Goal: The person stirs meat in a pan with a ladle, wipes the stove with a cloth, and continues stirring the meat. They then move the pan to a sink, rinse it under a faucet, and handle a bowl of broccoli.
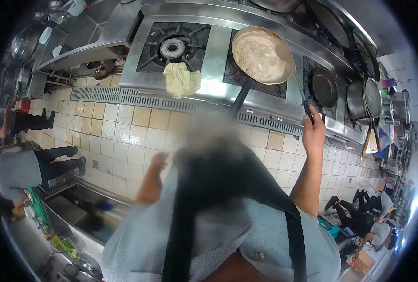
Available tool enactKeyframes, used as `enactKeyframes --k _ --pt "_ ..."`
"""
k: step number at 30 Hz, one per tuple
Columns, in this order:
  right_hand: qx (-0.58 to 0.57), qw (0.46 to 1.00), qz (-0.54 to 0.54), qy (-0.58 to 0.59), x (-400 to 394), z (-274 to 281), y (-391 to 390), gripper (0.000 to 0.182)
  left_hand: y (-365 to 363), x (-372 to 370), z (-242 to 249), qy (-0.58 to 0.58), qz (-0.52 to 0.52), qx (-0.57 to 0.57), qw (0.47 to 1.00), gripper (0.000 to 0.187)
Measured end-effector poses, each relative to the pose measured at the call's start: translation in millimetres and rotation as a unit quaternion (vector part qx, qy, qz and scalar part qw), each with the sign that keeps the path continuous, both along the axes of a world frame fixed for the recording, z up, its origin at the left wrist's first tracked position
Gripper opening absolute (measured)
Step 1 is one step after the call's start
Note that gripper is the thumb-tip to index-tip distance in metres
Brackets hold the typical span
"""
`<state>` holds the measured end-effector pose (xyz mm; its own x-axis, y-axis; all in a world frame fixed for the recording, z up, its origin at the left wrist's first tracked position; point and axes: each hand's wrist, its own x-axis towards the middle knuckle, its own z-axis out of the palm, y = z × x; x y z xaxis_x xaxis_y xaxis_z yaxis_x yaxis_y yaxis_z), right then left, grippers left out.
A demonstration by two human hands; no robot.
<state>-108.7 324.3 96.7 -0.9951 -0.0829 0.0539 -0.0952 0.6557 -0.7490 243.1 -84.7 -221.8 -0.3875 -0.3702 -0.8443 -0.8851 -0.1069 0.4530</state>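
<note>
My right hand [315, 128] is closed around the black handle [307, 109] of a long metal utensil. Its thin shaft reaches up to the right rim of a frying pan, and I cannot make out its working end. A pale, creamy sauce with pieces in it [260, 54] fills the wide frying pan [235, 57] on a burner. The pan's dark handle [241, 99] points toward me, its near end lost in a blurred patch. My left hand [158, 161] is low beside my apron, away from the pan; blur hides its fingers. A crumpled yellowish cloth [182, 80] lies at the stove's front edge.
Left of the pan is a bare burner [173, 48]. A small dark pan [325, 88] and a large pot [356, 99] stand to the right. A sink [84, 214] lies behind me. People are at left [18, 171] and at lower right [377, 232].
</note>
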Motion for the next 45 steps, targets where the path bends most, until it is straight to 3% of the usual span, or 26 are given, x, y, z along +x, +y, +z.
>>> enactKeyframes --k 2,3,5,6,8,9,11,15,17,21,23,26,27,28,29,30,32,34,36,41,42,44,45 --pt "0.062 0.997 0.019 -0.040 4.5 6.4 -10.5 0.035 -1.2 4.7 -1.0 0.015 -0.094 -0.027 0.995 0.039" --pt "0.062 0.997 0.019 -0.040 8.0 13.4 -18.0 0.035 0.5 -0.8 8.7 0.015 -0.094 -0.027 0.995 0.039" --pt "-0.084 0.965 -0.010 -0.250 15.8 26.3 -34.2 0.034 3.4 -12.7 27.7 -0.029 0.052 0.042 0.997 0.043" --pt "-0.084 0.965 -0.011 -0.250 17.4 26.2 -38.5 0.034 -1.6 -5.4 7.9 -0.029 0.051 0.043 0.997 0.043" --pt "-0.249 0.908 -0.001 -0.338 17.3 26.2 -46.6 0.035 -18.2 18.2 -54.7 0.064 -0.064 -0.013 0.996 0.045" --pt "-0.273 0.892 0.004 -0.361 16.9 31.1 -51.5 0.037 -21.2 17.6 -57.1 0.064 -0.064 -0.013 0.996 0.045" --pt "-0.333 0.861 0.005 -0.384 10.0 23.1 -52.1 0.038 -27.7 11.5 -60.9 0.045 -0.048 0.040 0.997 0.054" --pt "-0.479 0.779 0.020 -0.404 -2.0 -2.8 -59.9 0.038 -10.3 -18.9 0.5 0.021 -0.039 0.016 0.999 0.046" --pt "-0.508 0.767 0.021 -0.393 -7.0 -14.9 -62.6 0.037 -3.1 -32.9 25.7 -0.021 0.050 0.031 0.998 0.045" --pt "-0.539 0.755 0.035 -0.372 -6.1 -13.5 -57.8 0.036 -3.5 -22.3 20.7 0.011 0.086 0.036 0.996 0.045" --pt "-0.519 0.773 0.030 -0.364 -0.3 -3.4 -49.0 0.036 -4.2 -18.1 16.3 0.010 0.030 0.009 0.999 0.045" --pt "-0.470 0.811 0.025 -0.348 8.1 10.6 -35.5 0.038 6.2 -18.0 24.0 -0.047 0.076 0.023 0.996 0.045" --pt "-0.442 0.830 0.024 -0.338 9.4 14.5 -31.0 0.039 1.6 -5.0 -2.0 -0.046 0.078 0.023 0.996 0.045" --pt "-0.441 0.830 0.026 -0.339 10.2 17.7 -26.7 0.039 -9.5 19.6 -51.5 0.039 -0.117 -0.061 0.991 0.045" --pt "-0.412 0.854 0.019 -0.316 10.9 20.6 -22.5 0.039 -8.5 21.5 -52.8 0.121 -0.305 -0.142 0.934 0.045" --pt "-0.383 0.877 0.012 -0.292 10.4 23.3 -18.8 0.040 -4.1 21.0 -56.2 0.121 -0.304 -0.142 0.934 0.045" --pt "-0.348 0.897 0.013 -0.273 4.0 24.7 -9.4 0.040 6.2 12.8 -60.4 0.054 -0.074 -0.036 0.995 0.044" --pt "-0.270 0.939 0.015 -0.212 -6.1 19.9 0.8 0.043 9.7 3.5 -57.4 0.072 -0.076 -0.023 0.994 0.044" --pt "-0.264 0.943 0.011 -0.201 -12.6 20.7 5.1 0.043 17.0 -11.2 -49.2 0.091 -0.076 -0.010 0.993 0.045" --pt "-0.034 0.997 0.038 -0.052 -35.7 -16.1 24.1 0.040 49.8 -46.3 2.3 0.062 0.053 0.005 0.997 0.051" --pt "-0.034 0.997 0.043 -0.052 -39.3 -21.0 24.0 0.040 56.0 -49.4 8.2 0.052 0.082 0.013 0.995 0.052" --pt "-0.040 0.994 0.099 -0.036 -44.1 -30.0 17.3 0.041 60.5 -36.3 -15.7 0.052 0.044 -0.002 0.998 0.052" --pt "-0.023 0.991 0.131 0.029 -47.6 -40.6 12.9 0.043 65.6 -33.4 -16.6 0.050 0.002 -0.016 0.999 0.052"
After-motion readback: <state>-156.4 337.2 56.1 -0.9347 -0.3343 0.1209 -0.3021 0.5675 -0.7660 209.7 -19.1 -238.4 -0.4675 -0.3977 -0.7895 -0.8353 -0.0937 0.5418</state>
